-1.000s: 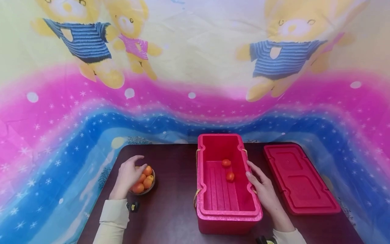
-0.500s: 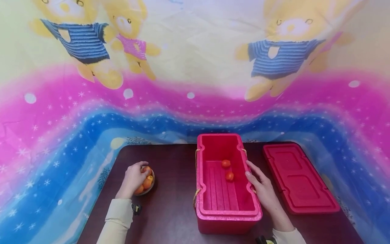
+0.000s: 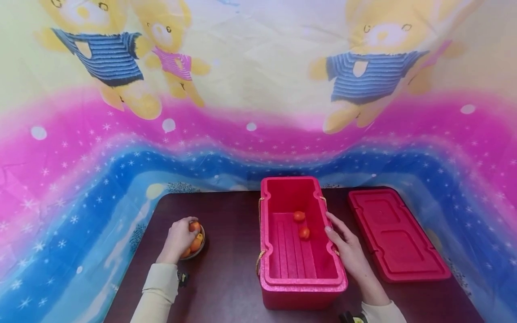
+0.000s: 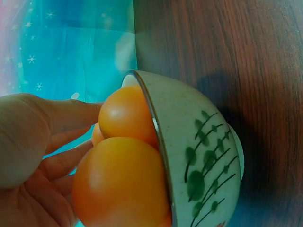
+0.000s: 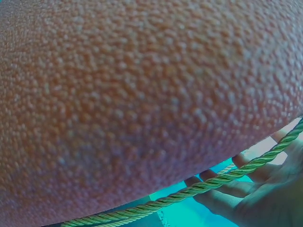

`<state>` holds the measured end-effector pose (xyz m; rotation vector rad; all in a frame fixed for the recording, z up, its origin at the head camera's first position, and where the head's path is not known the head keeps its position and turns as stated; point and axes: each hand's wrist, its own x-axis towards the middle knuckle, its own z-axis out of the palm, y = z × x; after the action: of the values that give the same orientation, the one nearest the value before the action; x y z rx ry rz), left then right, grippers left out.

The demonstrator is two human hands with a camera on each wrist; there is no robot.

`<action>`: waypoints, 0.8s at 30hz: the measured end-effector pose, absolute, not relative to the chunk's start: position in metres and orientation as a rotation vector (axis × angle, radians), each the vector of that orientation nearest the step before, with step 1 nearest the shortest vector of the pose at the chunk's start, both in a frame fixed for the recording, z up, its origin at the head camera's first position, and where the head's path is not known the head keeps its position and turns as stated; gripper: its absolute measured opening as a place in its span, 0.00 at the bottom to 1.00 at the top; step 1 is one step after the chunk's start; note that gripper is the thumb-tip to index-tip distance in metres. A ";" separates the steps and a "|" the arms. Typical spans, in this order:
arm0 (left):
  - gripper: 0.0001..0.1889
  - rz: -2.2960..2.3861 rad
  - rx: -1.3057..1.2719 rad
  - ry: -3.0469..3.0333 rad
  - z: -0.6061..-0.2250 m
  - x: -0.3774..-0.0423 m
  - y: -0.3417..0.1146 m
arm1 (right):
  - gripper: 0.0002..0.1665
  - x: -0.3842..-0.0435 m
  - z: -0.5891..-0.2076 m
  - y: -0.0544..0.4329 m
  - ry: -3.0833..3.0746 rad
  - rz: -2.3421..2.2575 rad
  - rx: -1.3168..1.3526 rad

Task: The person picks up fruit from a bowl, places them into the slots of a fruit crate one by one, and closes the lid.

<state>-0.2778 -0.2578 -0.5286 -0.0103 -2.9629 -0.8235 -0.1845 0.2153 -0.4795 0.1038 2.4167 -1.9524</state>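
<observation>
My left hand (image 3: 177, 241) is over a small bowl (image 4: 203, 142) at the left of the table, its thumb and fingers pinching an orange-red tomato (image 3: 194, 226) at the far side. More smooth tomatoes (image 4: 123, 184) fill the bowl, which is pale with a painted green leaf pattern. My right hand (image 3: 350, 251) rests against the right side of a red foam box (image 3: 300, 282), fingers extended along the outer wall and thumb at the rim. Inside the uncovered box, two tomatoes (image 3: 304, 233) lie on the ribbed floor. In the right wrist view, the box wall hides most else.
A red lid (image 3: 404, 242) lies flat on the table to the right of the box. Twisted golden rope (image 5: 208, 185) runs along the box's side. Behind the dark wooden table (image 3: 230, 233) hangs a printed cloth (image 3: 250, 89) with teddy bears.
My left hand has come down and right into the bowl, its fingers closing round a tomato. My right hand stays at the box; the two tomatoes inside lie as before.
</observation>
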 end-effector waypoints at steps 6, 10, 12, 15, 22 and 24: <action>0.19 -0.795 -0.012 -2.952 -0.532 -0.278 -0.256 | 0.36 -0.184 -0.480 0.215 2.412 -1.957 0.104; 0.19 -0.767 0.005 -2.954 -0.530 -0.278 -0.254 | 0.36 -0.184 -0.480 0.215 2.406 -1.960 0.111; 0.19 -0.748 0.022 -2.965 -0.530 -0.278 -0.252 | 0.36 -0.183 -0.479 0.215 2.402 -1.960 0.118; 0.20 -0.713 0.046 -2.974 -0.530 -0.278 -0.250 | 0.37 -0.183 -0.479 0.214 2.395 -1.961 0.125; 0.19 -0.608 0.044 -2.973 -0.534 -0.278 -0.249 | 0.36 -0.184 -0.479 0.214 2.405 -1.952 0.134; 0.19 -0.584 0.034 -2.969 -0.534 -0.278 -0.248 | 0.35 -0.184 -0.479 0.214 2.409 -1.956 0.129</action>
<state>-0.2778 -0.2484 -0.5339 0.0344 -2.9693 -0.5845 -0.1844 0.2143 -0.4789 0.1287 2.4094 -1.9563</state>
